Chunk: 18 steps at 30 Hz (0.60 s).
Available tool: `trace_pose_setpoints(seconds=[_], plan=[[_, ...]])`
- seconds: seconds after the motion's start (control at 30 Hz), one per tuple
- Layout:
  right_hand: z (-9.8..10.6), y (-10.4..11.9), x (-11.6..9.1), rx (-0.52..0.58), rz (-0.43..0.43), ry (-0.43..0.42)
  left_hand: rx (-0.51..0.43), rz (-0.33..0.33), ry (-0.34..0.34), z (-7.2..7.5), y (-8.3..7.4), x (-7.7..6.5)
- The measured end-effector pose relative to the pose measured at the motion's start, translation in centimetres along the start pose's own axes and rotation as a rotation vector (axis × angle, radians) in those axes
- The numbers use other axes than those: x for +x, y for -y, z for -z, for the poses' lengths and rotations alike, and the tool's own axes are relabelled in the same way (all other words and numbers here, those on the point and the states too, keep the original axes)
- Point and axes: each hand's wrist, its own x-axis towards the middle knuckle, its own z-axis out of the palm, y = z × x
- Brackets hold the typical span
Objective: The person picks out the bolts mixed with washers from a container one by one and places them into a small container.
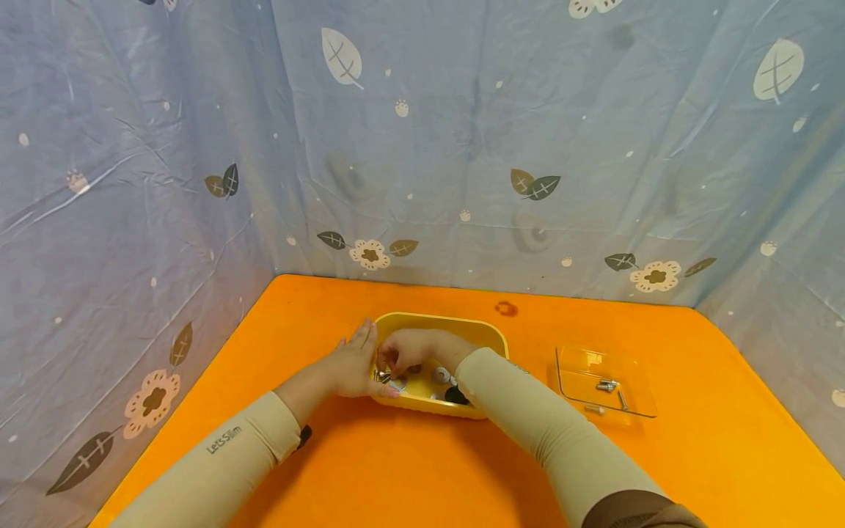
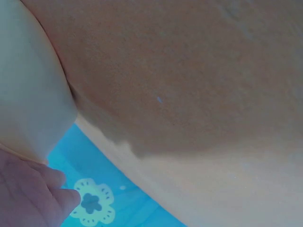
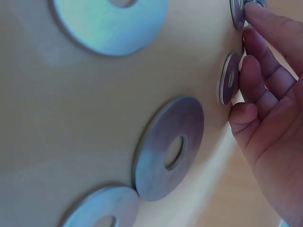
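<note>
My left hand (image 1: 353,369) lies against the left end of a yellow bin (image 1: 439,318), its fingers extended and its thumb over the near rim. Reaching into the bin, my right hand (image 1: 411,350) has its fingers curled down toward small metal fasteners (image 1: 381,376) at the left end. In the right wrist view, a fingertip touches a metal piece (image 3: 255,2) at the frame's top; I cannot tell whether it is pinched. Close to the other fingers stands a small washer (image 3: 229,79). Larger flat washers (image 3: 169,149) lie on the bin floor.
To the right on the orange table (image 1: 370,469) stands a clear shallow tray (image 1: 574,367) with several metal bolts (image 1: 606,385). Another bolt (image 1: 594,409) shows at its near edge. A dark item (image 1: 455,395) lies in the bin. Patterned curtains (image 1: 449,132) enclose the table.
</note>
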Motion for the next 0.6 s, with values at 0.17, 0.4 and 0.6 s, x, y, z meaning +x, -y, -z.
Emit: trace_pose_setpoints(seconds=[0.17,0.4,0.6], plan=[[0.0,0.0,0.0,-0.004,-0.031,-0.023,0.011,0.000,-0.003,0.0,-0.1,0.0],[0.3,-0.1,-0.5,-0.038,-0.043,-0.067,0.025,-0.007,-0.005,-0.1,0.0,0.1],[1.0,-1.2,-1.1,-0.099,-0.064,-0.124,0.029,-0.001,-0.001,-0.1,0.1,0.2]])
